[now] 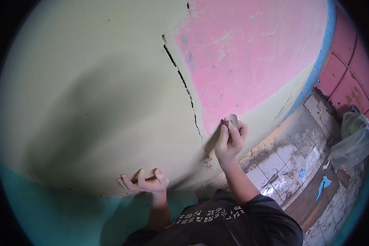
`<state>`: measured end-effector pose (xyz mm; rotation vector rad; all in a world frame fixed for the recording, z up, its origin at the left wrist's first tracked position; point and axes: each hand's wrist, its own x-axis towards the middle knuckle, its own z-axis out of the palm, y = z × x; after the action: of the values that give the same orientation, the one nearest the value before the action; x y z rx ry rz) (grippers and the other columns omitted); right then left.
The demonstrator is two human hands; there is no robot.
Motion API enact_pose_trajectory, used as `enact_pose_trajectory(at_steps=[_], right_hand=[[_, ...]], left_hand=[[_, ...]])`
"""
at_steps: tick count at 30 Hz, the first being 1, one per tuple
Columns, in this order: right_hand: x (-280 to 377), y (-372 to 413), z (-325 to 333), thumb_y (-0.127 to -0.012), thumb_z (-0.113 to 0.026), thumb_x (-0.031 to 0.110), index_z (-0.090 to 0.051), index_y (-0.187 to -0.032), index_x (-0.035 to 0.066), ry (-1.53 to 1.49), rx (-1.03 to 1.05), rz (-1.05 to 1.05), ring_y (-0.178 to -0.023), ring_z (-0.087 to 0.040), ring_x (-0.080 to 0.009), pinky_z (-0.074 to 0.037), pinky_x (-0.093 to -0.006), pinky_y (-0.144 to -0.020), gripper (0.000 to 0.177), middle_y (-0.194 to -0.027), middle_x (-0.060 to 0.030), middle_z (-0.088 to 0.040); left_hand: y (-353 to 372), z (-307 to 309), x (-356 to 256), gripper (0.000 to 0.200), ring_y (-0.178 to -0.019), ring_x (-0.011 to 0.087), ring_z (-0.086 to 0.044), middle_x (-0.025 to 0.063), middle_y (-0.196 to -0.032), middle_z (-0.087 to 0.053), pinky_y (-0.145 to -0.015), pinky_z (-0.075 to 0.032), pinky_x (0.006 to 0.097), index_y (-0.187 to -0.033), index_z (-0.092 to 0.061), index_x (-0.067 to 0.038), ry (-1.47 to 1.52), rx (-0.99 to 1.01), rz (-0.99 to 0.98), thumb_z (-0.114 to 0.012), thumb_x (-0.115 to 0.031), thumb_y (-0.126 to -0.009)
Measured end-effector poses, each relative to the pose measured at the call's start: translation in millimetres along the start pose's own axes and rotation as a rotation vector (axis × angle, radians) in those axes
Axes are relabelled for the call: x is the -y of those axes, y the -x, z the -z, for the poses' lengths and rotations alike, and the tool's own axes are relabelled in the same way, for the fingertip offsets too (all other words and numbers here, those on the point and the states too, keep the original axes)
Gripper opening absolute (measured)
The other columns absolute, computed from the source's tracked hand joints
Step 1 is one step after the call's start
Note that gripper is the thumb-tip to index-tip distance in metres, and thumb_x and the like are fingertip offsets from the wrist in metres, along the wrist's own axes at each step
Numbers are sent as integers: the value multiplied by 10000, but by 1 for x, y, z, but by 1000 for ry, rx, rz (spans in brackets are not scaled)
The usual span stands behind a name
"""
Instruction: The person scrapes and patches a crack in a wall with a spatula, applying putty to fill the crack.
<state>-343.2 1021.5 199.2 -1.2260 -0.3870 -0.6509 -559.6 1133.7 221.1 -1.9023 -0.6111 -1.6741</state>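
Note:
A folded piece of brown sandpaper [233,119] is pinched in my right hand [230,141], close to the wall at the lower corner of the pink painted patch [250,53]. My left hand [145,183] is at the lower part of the pale cream wall [90,143], palm turned up, with its fingers half curled and apart. A dark brown strip, like a shadow, shows between its thumb and fingers. Between the cream and pink areas, a jagged dark crack [180,78] runs down the wall and ends in a chipped spot [208,163] left of my right forearm.
On the right, dirty white floor tiles [285,158] carry debris and blue scraps [324,185]. A clear plastic bag [350,141] lies near a pink panel [350,78]. Blue trim [315,71] edges the wall, and a teal surface [65,209] spans the lower left.

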Motion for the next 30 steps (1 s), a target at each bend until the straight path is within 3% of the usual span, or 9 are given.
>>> enact_pose_trajectory(at_steps=[3,4,8,12,15,19,22,26,30], right_hand=[[34,3,5,-776,-811,24,-785,-1082,77,102,267,429,-889,-555,-212,-377,-360,-824,311,-949,-80,-633],[31,2,6,-787,-801,18,-781,-1090,69,118,270,454,-893,-556,-213,-381,-355,-825,308,-951,-78,-636],[-5,4,0,-767,-829,61,-793,-1093,119,80,14,118,-801,-535,-188,-341,-371,-812,333,-936,-57,-616],[24,-10,13,-794,-806,8,-776,-1077,56,192,272,472,-918,-520,-234,-391,-361,-820,288,-949,-82,-620],[0,-13,4,-754,-834,53,-787,-1065,88,149,35,183,-891,-520,-216,-360,-363,-826,316,-920,-66,-608],[25,-7,13,-757,-816,30,-785,-1046,65,199,266,457,-858,-536,-208,-356,-367,-834,292,-922,-63,-625],[1,-16,7,-732,-837,69,-796,-1053,93,220,44,273,-778,-533,-181,-329,-358,-827,325,-905,-40,-610],[24,-1,13,-757,-824,37,-793,-1074,96,196,271,470,-809,-526,-195,-344,-363,-824,324,-922,-48,-608],[-1,-6,10,-750,-842,70,-794,-1081,113,232,49,226,-775,-528,-181,-325,-372,-816,337,-922,-42,-604]], left_hand=[[4,3,1,472,-1471,505,-246,311,-1534,-313,-1160,-235,713,-1252,-517,-39,2,23,12,-525,-465,-1048],[1,3,0,471,-1472,503,-245,312,-1535,-312,-1161,-233,713,-1253,-516,-39,7,19,-1,-525,-463,-1048],[0,0,2,468,-1472,501,-245,308,-1539,-308,-1161,-226,717,-1255,-513,-42,36,-6,-2,-530,-461,-1044],[-2,0,0,466,-1475,502,-233,303,-1543,-306,-1163,-216,716,-1244,-512,-45,46,1,4,-536,-464,-1041],[-1,0,-3,466,-1478,502,-220,300,-1544,-307,-1167,-207,713,-1234,-511,-42,60,-2,43,-539,-465,-1041],[1,-3,-2,466,-1478,504,-221,303,-1537,-315,-1168,-205,714,-1224,-514,-39,77,-14,42,-534,-468,-1043],[-1,-2,0,461,-1474,505,-237,302,-1532,-323,-1167,-216,712,-1220,-521,-43,38,-19,11,-526,-470,-1047],[-3,1,-1,450,-1469,507,-255,300,-1531,-327,-1166,-234,707,-1217,-528,-51,-19,2,-13,-517,-468,-1051],[-2,1,1,465,-1470,506,-250,302,-1529,-327,-1165,-234,703,-1222,-526,-41,2,-5,-10,-526,-471,-1045]])
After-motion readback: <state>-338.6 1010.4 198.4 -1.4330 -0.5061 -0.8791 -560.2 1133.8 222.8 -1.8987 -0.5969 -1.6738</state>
